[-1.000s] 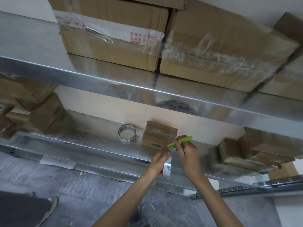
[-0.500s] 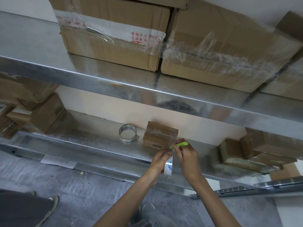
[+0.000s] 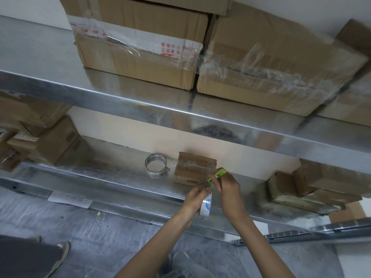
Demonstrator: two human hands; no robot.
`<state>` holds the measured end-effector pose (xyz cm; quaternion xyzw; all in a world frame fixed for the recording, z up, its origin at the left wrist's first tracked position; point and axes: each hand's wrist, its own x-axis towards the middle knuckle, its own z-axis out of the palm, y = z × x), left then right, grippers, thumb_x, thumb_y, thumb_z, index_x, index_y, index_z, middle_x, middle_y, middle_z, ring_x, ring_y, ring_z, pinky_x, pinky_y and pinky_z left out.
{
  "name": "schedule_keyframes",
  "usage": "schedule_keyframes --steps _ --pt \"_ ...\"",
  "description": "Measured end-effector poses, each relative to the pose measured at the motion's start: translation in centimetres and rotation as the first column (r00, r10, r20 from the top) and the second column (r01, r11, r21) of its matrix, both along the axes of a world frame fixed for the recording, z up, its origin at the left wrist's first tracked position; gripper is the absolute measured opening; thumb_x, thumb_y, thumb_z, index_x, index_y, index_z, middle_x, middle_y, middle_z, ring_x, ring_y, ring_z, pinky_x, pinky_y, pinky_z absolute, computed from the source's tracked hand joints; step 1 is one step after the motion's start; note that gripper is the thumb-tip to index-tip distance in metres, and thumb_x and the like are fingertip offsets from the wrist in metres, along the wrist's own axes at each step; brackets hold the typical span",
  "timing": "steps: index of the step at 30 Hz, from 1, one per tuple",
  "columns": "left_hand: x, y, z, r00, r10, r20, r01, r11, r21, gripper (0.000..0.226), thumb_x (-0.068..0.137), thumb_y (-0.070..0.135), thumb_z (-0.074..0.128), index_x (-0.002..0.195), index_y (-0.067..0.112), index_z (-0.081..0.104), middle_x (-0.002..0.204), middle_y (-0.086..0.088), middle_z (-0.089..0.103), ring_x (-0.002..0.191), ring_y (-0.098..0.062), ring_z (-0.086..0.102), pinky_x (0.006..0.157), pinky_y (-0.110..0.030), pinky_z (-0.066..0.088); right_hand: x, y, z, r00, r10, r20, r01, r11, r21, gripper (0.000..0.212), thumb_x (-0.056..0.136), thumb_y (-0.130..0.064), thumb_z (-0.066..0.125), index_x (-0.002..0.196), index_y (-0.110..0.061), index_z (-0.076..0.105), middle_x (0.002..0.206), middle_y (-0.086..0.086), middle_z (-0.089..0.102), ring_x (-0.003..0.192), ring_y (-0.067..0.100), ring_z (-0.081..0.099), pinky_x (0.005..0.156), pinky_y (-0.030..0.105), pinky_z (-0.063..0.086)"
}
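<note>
Closest to you, your two bare forearms reach up and forward over a scuffed grey floor (image 3: 100, 237). Your left hand (image 3: 195, 197) has its fingers curled round one roll of tape (image 3: 206, 206), glossy and whitish with a blue print on its side, held just in front of the lower shelf's edge. Your right hand (image 3: 228, 189) pinches one slim, bright green plastic cutter (image 3: 217, 174) between thumb and fingers. The cutter's tip points down-left toward your left fingertips. The two hands are just beside each other.

The lower shelf (image 3: 100, 177) is dull, mottled sheet metal with a folded front lip. Two white paper labels are stuck on that lip, one to the left (image 3: 70, 199) and one to the right (image 3: 261, 227).

On the shelf right behind the cutter sits one small cardboard box (image 3: 192, 167), squarish, banded with clear tape and bearing a barcode. Just beside it on the left stands one thin, nearly used-up tape ring (image 3: 156, 173). Crumpled cardboard boxes are crowded at the far left (image 3: 56, 141). A blurred stack lies at the far right (image 3: 321, 183). You cannot count either group for sure.

Above, the upper metal shelf (image 3: 140, 109) is shiny and reflective. It carries two big cartons side by side, touching. The left one (image 3: 140, 47) is sealed with white printed tape. The right one (image 3: 271, 67) is wrapped in wrinkled clear film.
</note>
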<state>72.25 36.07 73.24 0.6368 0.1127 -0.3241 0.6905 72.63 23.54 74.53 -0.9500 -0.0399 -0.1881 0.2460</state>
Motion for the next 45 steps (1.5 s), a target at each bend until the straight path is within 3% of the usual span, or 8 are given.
schedule_keyframes --steps 5,14,25,31,34,39,42,45 --pt "0.0 0.1 -0.1 1.0 -0.013 0.015 0.013 1.0 0.024 0.024 0.097 0.03 0.052 0.119 0.023 0.06 0.115 0.0 0.062 0.088 -0.003 0.057 0.067 -0.017 0.043 0.0 0.4 0.5 0.999 0.028 0.031 -0.023 0.987 -0.157 0.01 0.072 -0.011 0.068 0.079 -0.004 0.066 0.07 0.009 0.063 0.06 0.026 0.063 0.058 0.024 0.05" --pt "0.3 0.1 0.2 1.0 -0.007 -0.004 0.007 1.0 0.015 0.02 0.097 0.031 0.052 0.113 0.022 0.06 0.107 -0.001 0.064 0.087 -0.01 0.059 0.068 -0.021 0.044 0.2 0.7 1.3 0.989 0.141 0.054 -0.111 0.923 -0.368 0.043 0.038 0.0 0.094 0.074 -0.01 0.073 0.073 0.009 0.068 0.061 0.025 0.066 0.052 0.023 0.053" --pt "0.9 0.0 0.3 0.999 -0.043 0.003 0.042 0.996 0.078 0.027 0.098 0.031 0.051 0.12 0.016 0.057 0.107 -0.002 0.062 0.076 -0.001 0.057 0.062 -0.015 0.043 0.3 1.1 1.3 0.997 0.079 -0.014 -0.08 0.948 -0.307 0.033 0.051 -0.008 0.092 0.076 -0.007 0.071 0.072 0.007 0.068 0.062 0.022 0.065 0.056 0.021 0.051" --pt "0.7 0.0 0.6 0.997 -0.016 -0.07 0.019 0.999 0.046 0.024 0.097 0.03 0.052 0.118 0.02 0.058 0.093 0.003 0.06 0.07 -0.008 0.056 0.057 -0.018 0.041 0.5 0.5 2.1 0.972 -0.115 -0.206 0.156 0.968 0.198 0.021 0.094 -0.019 0.056 0.08 -0.004 0.055 0.071 0.012 0.061 0.065 0.029 0.056 0.067 0.036 0.045" --pt "0.7 0.0 0.7 0.996 -0.004 -0.087 0.007 1.0 0.027 0.026 0.097 0.03 0.052 0.12 0.02 0.058 0.096 0.004 0.06 0.073 -0.01 0.056 0.061 -0.02 0.042 0.2 0.2 2.4 0.974 -0.134 -0.181 0.179 0.948 0.265 0.016 0.095 -0.018 0.054 0.087 -0.004 0.058 0.071 0.003 0.059 0.062 0.017 0.053 0.061 0.02 0.037" --pt "0.5 0.1 0.8 0.997 -0.001 -0.081 0.002 1.0 0.004 0.022 0.098 0.03 0.05 0.118 0.023 0.058 0.094 0.011 0.058 0.075 -0.005 0.054 0.061 -0.019 0.041 -0.7 0.3 2.1 0.981 -0.073 -0.178 0.127 0.94 0.315 0.012 0.094 -0.014 0.056 0.082 -0.016 0.056 0.076 -0.004 0.06 0.067 0.009 0.056 0.068 0.022 0.037" --pt "0.4 0.1 0.9 0.997 -0.018 -0.082 0.018 1.0 -0.003 0.025 0.098 0.033 0.051 0.119 0.023 0.057 0.1 0.007 0.061 0.078 -0.004 0.056 0.064 -0.02 0.043 -1.3 0.2 1.1 0.998 -0.042 -0.049 0.049 0.988 0.143 0.024 0.088 -0.024 0.053 0.081 -0.005 0.066 0.08 0.007 0.067 0.073 0.023 0.063 0.071 0.024 0.043" --pt "0.6 0.3 1.0 0.995 -0.023 -0.097 0.025 1.0 0.014 0.027 0.096 0.036 0.052 0.119 0.023 0.057 0.102 0.004 0.062 0.08 -0.006 0.058 0.064 -0.021 0.044 -1.8 -0.5 -1.3 0.994 0.1 0.041 -0.083 0.952 -0.294 0.009 0.083 -0.012 0.063 0.085 -0.007 0.07 0.083 0.007 0.067 0.075 0.023 0.059 0.07 0.028 0.047"
